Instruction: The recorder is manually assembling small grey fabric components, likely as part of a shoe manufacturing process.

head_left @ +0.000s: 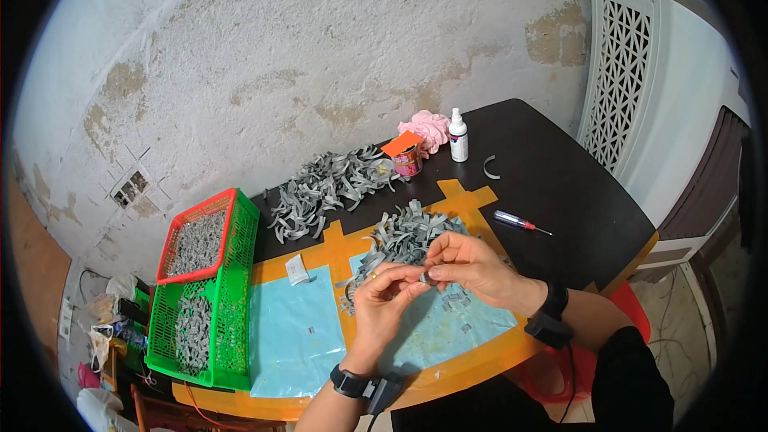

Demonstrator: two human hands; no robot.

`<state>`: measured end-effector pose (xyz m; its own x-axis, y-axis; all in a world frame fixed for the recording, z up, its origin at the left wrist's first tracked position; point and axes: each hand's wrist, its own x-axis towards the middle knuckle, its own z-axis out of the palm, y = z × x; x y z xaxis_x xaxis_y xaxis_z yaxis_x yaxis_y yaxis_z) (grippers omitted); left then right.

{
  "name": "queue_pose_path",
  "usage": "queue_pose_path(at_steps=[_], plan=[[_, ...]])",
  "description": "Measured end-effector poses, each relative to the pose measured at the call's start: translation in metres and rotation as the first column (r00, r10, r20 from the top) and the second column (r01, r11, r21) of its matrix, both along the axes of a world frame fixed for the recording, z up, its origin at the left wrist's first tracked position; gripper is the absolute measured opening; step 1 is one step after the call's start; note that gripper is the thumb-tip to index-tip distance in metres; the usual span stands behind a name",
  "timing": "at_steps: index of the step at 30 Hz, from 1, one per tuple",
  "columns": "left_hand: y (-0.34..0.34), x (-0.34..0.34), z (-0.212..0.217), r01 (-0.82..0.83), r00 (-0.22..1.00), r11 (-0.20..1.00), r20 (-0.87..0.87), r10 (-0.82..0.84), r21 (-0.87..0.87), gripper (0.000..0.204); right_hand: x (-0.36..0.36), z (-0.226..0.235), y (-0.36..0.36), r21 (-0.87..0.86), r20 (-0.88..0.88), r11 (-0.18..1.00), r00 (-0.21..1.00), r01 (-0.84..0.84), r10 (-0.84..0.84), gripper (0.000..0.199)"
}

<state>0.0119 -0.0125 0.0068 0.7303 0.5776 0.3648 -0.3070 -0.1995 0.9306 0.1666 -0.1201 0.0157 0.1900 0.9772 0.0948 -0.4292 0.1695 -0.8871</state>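
Note:
My left hand (pixel 381 304) and my right hand (pixel 474 270) meet over the right blue sheet (pixel 480 322), fingertips pinched together. Between them is a small grey piece (pixel 425 278), mostly covered by the fingers; its exact shape cannot be made out. Just beyond the hands lies a heap of curved grey strips (pixel 410 234). Small grey bits (pixel 458 299) are scattered on the sheet beside my right hand.
A bigger heap of grey strips (pixel 328 192) lies by the wall. At left, a red basket (pixel 233 216) and green basket (pixel 216 352) hold small grey pieces. Farther right are a tin (pixel 408 162), a pink cloth (pixel 428 130), a white bottle (pixel 458 140) and a screwdriver (pixel 516 221).

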Motion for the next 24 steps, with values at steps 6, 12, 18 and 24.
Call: queue_pose_path(at_steps=[6,12,18,24], plan=[[0.0006,0.0002,-0.0008,0.002,1.000,1.000,-0.007,-0.002,-0.017,0.022,0.0000,-0.0003,0.0002,-0.012,-0.008,1.000,1.000,-0.005,0.005,0.018],[-0.0013,0.0000,0.0025,-0.002,0.999,0.999,-0.032,0.003,0.033,0.022,0.0028,-0.0019,0.0002,-0.013,-0.104,0.997,0.992,-0.071,0.069,0.021],[-0.0001,-0.0002,-0.0008,-0.001,0.999,0.999,-0.050,0.003,0.041,0.022,0.0037,-0.0065,0.0023,-0.017,-0.178,0.988,0.973,-0.155,0.149,0.023],[-0.0021,-0.0006,0.0022,-0.020,0.998,0.997,-0.065,0.025,0.074,0.022,0.0025,-0.0091,0.0030,-0.016,-0.131,0.992,0.984,-0.128,0.124,0.023]])
